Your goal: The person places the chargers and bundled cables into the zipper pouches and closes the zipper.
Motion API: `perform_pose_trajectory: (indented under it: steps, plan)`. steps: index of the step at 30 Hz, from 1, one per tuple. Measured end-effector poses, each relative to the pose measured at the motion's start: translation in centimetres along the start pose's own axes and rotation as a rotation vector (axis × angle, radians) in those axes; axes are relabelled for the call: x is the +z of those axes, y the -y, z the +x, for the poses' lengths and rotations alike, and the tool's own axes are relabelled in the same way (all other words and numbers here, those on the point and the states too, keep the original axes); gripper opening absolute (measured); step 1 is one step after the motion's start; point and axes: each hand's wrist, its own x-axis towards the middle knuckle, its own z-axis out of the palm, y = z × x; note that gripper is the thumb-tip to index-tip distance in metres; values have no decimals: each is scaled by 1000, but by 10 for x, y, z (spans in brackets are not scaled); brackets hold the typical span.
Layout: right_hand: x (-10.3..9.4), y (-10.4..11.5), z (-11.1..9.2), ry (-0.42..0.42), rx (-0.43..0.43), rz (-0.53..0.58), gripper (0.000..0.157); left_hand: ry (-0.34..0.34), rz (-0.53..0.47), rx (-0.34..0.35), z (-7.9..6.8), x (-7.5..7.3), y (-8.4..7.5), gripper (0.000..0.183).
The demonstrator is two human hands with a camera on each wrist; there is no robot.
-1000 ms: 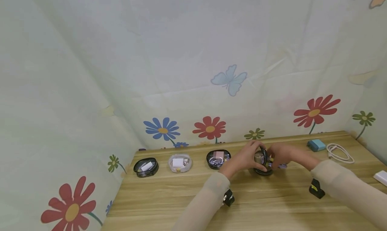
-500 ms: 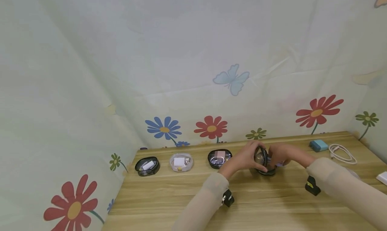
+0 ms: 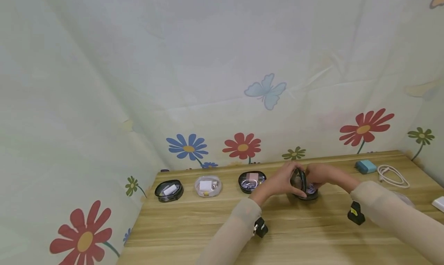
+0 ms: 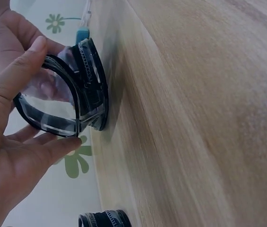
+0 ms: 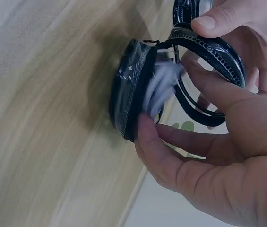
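A small oval clear zip pouch [image 3: 307, 196] with black trim stands unzipped on the wooden table, its lid [image 5: 213, 54] raised. My left hand [image 3: 281, 181] grips that lid by its rim, thumb on one side and fingers on the other. A bundled pale cable [image 5: 164, 87], blurred, sits in the lower half of the pouch. At the pouch's mouth, my right hand [image 3: 320, 173] has its thumb and fingers about the cable, one fingertip touching the lower rim. The left wrist view shows the lid [image 4: 53, 124] held partly open; the cable is mostly hidden there.
To the left, along the back, are a black-trimmed pouch [image 3: 169, 190], a white-trimmed pouch [image 3: 207, 186] and another black-trimmed pouch [image 3: 250, 182], all with contents. A blue charger [image 3: 365, 166], a coiled white cable [image 3: 393, 176] and a white block [image 3: 438, 203] lie at right.
The right hand has brought the pale cable down into the open pouch, and more of the cable now shows inside. The left hand keeps hold of the lid. The view has shifted slightly.
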Motion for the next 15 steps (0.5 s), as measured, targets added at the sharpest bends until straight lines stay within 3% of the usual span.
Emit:
perform_pose_trajectory:
  steps: [9, 15]
  plan:
    - [4, -3, -3, -33, -26, -59, 6, -4, 0, 16, 2, 2, 2, 74]
    - [8, -5, 1, -35, -7, -93, 18, -7, -12, 27, 3, 2, 2, 73]
